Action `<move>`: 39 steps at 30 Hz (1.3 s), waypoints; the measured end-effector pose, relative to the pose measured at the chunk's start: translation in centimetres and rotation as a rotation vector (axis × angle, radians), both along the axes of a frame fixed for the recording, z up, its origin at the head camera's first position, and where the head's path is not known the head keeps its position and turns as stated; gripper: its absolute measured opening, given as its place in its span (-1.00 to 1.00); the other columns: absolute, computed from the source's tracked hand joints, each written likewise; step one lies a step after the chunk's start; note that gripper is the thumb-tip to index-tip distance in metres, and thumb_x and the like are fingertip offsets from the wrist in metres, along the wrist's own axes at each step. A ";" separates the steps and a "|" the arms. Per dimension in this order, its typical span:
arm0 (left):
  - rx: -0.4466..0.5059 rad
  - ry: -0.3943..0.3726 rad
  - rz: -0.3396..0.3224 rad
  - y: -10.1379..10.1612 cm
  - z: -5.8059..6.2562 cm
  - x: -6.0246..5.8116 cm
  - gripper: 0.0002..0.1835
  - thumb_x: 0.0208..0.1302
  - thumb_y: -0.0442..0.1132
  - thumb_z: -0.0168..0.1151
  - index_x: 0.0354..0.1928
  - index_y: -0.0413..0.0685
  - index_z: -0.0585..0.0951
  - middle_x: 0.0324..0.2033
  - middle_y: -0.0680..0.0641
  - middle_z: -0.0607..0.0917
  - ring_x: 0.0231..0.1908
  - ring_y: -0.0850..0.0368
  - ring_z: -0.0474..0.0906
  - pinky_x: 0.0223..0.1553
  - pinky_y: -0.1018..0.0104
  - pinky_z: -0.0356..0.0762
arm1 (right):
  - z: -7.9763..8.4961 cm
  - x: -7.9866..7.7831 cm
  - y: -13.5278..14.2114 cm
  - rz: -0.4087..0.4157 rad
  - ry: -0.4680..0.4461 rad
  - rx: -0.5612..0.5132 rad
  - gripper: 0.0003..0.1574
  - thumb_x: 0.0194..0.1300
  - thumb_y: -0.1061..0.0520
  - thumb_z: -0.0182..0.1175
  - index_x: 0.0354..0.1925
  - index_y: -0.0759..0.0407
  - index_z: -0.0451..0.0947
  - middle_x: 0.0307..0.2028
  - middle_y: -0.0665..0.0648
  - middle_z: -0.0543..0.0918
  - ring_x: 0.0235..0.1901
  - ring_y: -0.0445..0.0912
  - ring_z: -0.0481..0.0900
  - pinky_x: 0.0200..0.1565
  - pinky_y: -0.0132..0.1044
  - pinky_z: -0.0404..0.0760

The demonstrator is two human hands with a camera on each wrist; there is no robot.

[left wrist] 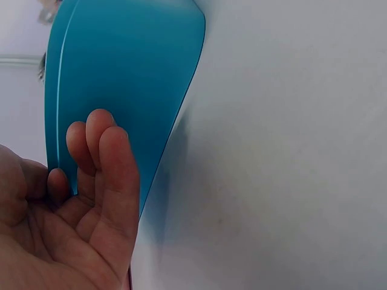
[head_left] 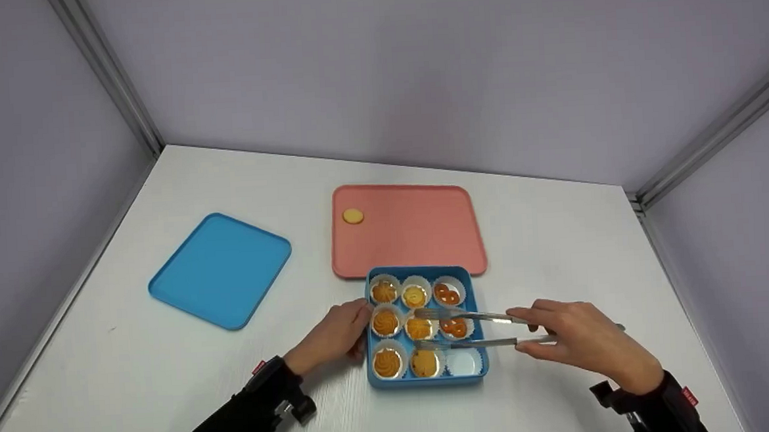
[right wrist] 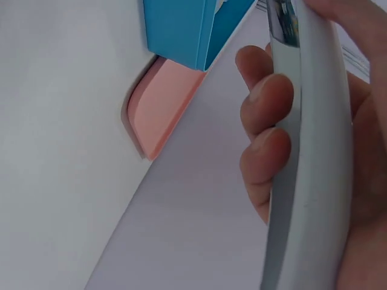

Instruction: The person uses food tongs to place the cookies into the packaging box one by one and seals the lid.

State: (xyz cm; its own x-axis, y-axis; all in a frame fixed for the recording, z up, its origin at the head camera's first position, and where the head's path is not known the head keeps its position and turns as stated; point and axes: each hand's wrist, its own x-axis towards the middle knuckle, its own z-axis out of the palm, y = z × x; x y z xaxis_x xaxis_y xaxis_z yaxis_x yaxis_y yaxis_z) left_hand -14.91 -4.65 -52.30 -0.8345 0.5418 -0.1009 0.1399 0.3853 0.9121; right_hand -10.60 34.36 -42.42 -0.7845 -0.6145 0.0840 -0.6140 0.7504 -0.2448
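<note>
A blue box (head_left: pixel 426 382) with several white paper cups stands on the white table. Brown swirled cookies (head_left: pixel 385 322) fill its left column; glossy orange-brown treats (head_left: pixel 455 327) sit at the right. My left hand (head_left: pixel 338 330) holds the box's left side, thumb and forefinger at the rim, other fingers (left wrist: pixel 118 163) against the outer wall. In my right hand (head_left: pixel 578 337) are metal tongs (head_left: pixel 490 343) with pale handles (right wrist: pixel 323 151). Their arms are spread, tips on either side of the yellow cookie (head_left: pixel 419 329) in the centre cup. The lower-right cup (head_left: pixel 464 363) holds no treat.
Behind the box lies a pink tray (head_left: pixel 411 228) with one round pale-yellow cookie (head_left: pixel 353 215) near its left end. A blue tray (head_left: pixel 221 270) lies at the left. Grey walls (head_left: pixel 383 71) close off the table's back and sides.
</note>
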 end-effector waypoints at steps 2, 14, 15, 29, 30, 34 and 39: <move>0.005 -0.001 0.000 0.0 0.0 0.0 -0.61 0.59 -0.22 -0.26 -0.17 -0.37 0.50 -0.71 0.00 0.52 -0.75 0.14 0.49 -0.68 0.24 0.53 | -0.4 -0.4 0.2 -0.012 0.039 -0.054 -0.42 0.15 -0.21 0.37 0.10 -0.06 0.61 -0.40 -0.21 0.54 -0.57 -0.38 0.37 -0.56 -0.47 0.41; 0.022 -0.007 -0.008 0.3 0.2 0.1 -0.60 0.59 -0.20 -0.28 -0.17 -0.37 0.51 -0.69 -0.04 0.54 -0.73 0.10 0.50 -0.68 0.25 0.52 | -1.9 -3.6 -1.3 -0.145 0.107 -0.239 -0.38 0.24 0.02 0.35 0.19 0.25 0.49 -0.35 -0.01 0.59 -0.52 -0.12 0.44 -0.54 -0.38 0.42; 0.022 -0.006 -0.007 0.3 0.2 0.0 -0.60 0.59 -0.21 -0.28 -0.17 -0.37 0.51 -0.69 -0.04 0.54 -0.74 0.09 0.50 -0.68 0.24 0.52 | -2.0 -4.0 -1.6 -0.149 0.106 -0.236 -0.40 0.24 0.04 0.35 0.18 0.27 0.50 -0.34 0.00 0.59 -0.51 -0.11 0.46 -0.53 -0.36 0.46; 0.005 -0.015 0.046 -0.5 0.1 0.2 -0.63 0.59 -0.21 -0.25 -0.12 -0.32 0.52 -0.68 0.00 0.53 -0.73 0.11 0.49 -0.69 0.25 0.52 | -1.8 -9.3 -6.4 -0.144 0.278 -0.175 -0.38 0.28 -0.15 0.27 0.20 0.11 0.52 -0.37 0.11 0.68 -0.49 -0.07 0.61 -0.53 -0.15 0.58; 0.010 -0.014 0.049 -0.6 0.1 0.2 -0.63 0.59 -0.21 -0.26 -0.12 -0.32 0.52 -0.69 0.00 0.53 -0.73 0.12 0.48 -0.69 0.24 0.52 | -1.9 -9.6 -6.7 -0.151 0.281 -0.173 -0.37 0.28 -0.15 0.28 0.21 0.12 0.52 -0.39 0.12 0.68 -0.50 -0.06 0.61 -0.54 -0.15 0.58; 0.015 -0.022 0.055 -0.9 -0.1 0.2 -0.63 0.59 -0.21 -0.25 -0.13 -0.31 0.53 -0.69 0.01 0.52 -0.73 0.14 0.47 -0.67 0.23 0.54 | -2.1 -10.8 -7.7 -0.192 0.246 -0.184 -0.36 0.24 -0.12 0.33 0.16 0.20 0.52 -0.37 0.17 0.68 -0.48 -0.06 0.61 -0.46 -0.13 0.62; 0.026 -0.035 0.057 -1.0 -0.1 0.2 -0.63 0.58 -0.21 -0.25 -0.12 -0.32 0.52 -0.69 0.00 0.52 -0.73 0.15 0.46 -0.67 0.21 0.54 | -2.4 -12.5 -8.7 -0.246 0.171 -0.176 -0.43 0.23 -0.11 0.34 0.02 0.29 0.56 -0.35 0.16 0.69 -0.45 -0.07 0.59 -0.35 -0.14 0.64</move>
